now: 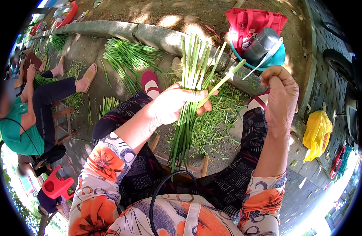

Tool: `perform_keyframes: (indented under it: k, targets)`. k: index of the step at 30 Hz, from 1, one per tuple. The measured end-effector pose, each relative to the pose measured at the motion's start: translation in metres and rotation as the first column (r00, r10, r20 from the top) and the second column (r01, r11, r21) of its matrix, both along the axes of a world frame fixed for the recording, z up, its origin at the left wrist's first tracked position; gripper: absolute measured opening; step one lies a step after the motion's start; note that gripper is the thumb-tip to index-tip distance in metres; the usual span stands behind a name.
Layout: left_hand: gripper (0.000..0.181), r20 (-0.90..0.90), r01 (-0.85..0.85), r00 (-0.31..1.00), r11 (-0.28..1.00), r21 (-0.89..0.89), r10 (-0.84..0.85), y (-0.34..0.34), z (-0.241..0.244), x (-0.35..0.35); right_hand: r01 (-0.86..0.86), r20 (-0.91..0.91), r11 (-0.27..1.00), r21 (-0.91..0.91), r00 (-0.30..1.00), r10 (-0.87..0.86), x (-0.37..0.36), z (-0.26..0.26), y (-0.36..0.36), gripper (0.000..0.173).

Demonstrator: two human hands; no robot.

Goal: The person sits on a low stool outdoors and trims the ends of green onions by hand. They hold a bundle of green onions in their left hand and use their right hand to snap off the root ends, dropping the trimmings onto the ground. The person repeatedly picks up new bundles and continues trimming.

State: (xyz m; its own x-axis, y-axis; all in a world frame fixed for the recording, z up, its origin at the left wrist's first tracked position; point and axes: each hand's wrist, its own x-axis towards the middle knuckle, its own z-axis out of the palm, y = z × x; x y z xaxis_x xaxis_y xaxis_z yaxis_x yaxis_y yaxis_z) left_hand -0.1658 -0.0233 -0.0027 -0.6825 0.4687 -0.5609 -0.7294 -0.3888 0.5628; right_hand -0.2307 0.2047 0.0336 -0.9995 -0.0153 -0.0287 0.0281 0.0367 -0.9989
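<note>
My left hand [184, 101] grips a bundle of long green stalks [195, 70] around its middle. The thicker pale-green ends point away from me, and the thin dark ends hang toward my lap. One thicker stalk [225, 82] slants out to the right between the thumb and fingers. My right hand [279, 88] is raised to the right of the bundle, apart from it, with its fingers curled closed. I see nothing between those fingers. A thin pale strip [265, 59] shows just beyond them; whether it is in the air or lies on the basin is unclear.
Green trimmings [216, 124] litter the ground between my feet. A stalk pile [129, 56] lies near the stone curb [157, 38]. Beyond it, a teal basin [279, 56] holds a red bag [254, 20] and thermos [265, 41]. A yellow plastic bag [316, 132] lies right; a person [21, 126] sits left.
</note>
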Motion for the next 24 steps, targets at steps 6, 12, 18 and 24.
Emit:
perform_keyframes:
  k: [6, 12, 18, 24]
  targets:
    - [0.038, 0.043, 0.01, 0.999, 1.0, 0.003, -0.01, 0.001, 0.002, 0.001, -0.094, 0.078, 0.987, 0.129, 0.993, 0.084, 0.006, 0.005, -0.022, 0.011]
    - [0.036, 0.071, -0.003, 0.997, 1.0, -0.002, 0.004, 0.002, 0.001, 0.001, -0.155, 0.208, 0.966, 0.208, 0.972, 0.111, 0.009, 0.013, -0.024, 0.011]
    - [0.029, 0.018, -0.074, 0.997, 0.994, -0.075, 0.075, 0.008, -0.01, 0.005, -0.177, -0.04, 0.974, 0.139, 0.982, 0.184, 0.023, -0.009, -0.051, 0.017]
    - [0.017, -0.112, -0.087, 0.99, 0.996, -0.003, 0.086, 0.017, -0.02, 0.011, -0.319, 0.248, 0.935, 0.152, 0.928, 0.277, 0.033, -0.009, -0.062, 0.017]
